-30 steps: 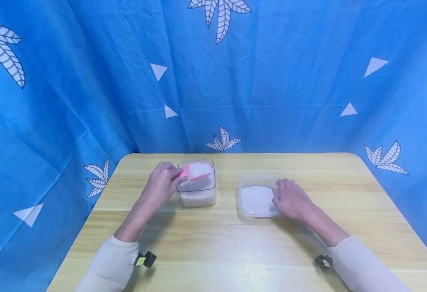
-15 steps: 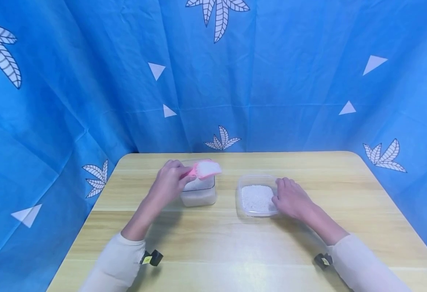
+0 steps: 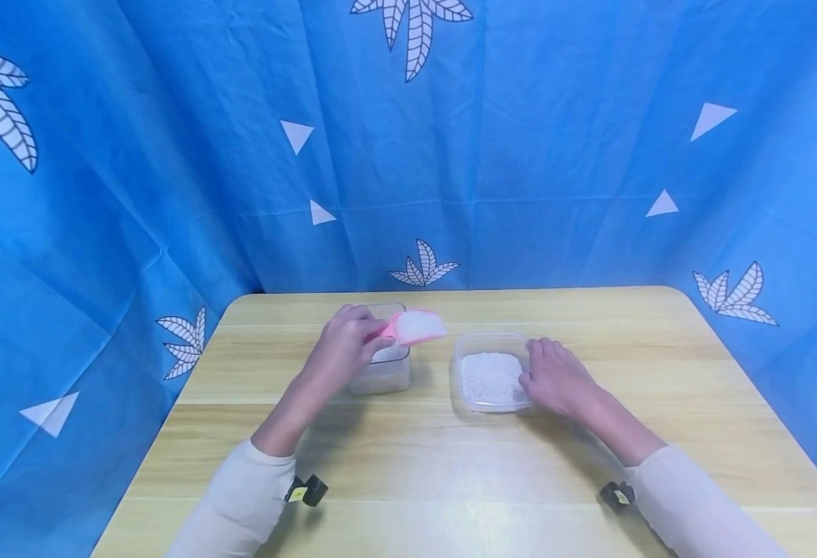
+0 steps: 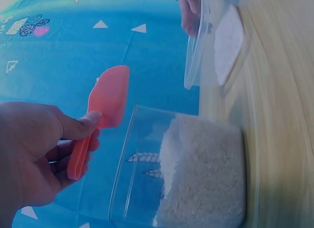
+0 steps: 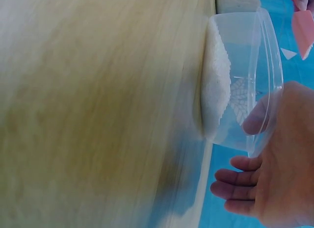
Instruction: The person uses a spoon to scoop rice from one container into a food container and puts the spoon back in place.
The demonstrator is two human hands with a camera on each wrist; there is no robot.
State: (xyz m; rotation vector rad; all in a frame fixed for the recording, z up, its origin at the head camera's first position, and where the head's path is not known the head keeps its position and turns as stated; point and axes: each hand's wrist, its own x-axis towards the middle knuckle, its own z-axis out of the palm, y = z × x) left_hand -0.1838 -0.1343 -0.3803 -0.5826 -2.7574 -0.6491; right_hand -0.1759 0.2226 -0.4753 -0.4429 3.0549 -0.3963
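Rightward goes your loaded pink scoop (image 3: 418, 326) (left hand (image 3: 342, 355) pinching it), not yet tipped; right hand (image 3: 555, 380) grips shallow tub (image 3: 490, 378).

Plastic scoop (image 3: 415, 328); seemingly wooden table (image 3: 450, 465)

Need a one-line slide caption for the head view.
Left hand carries rice-filled pink scoop toward shallow container steadied by right hand.

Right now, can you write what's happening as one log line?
left hand: holds pink scoop of white grains | right hand: holds shallow container | tall container: beside it
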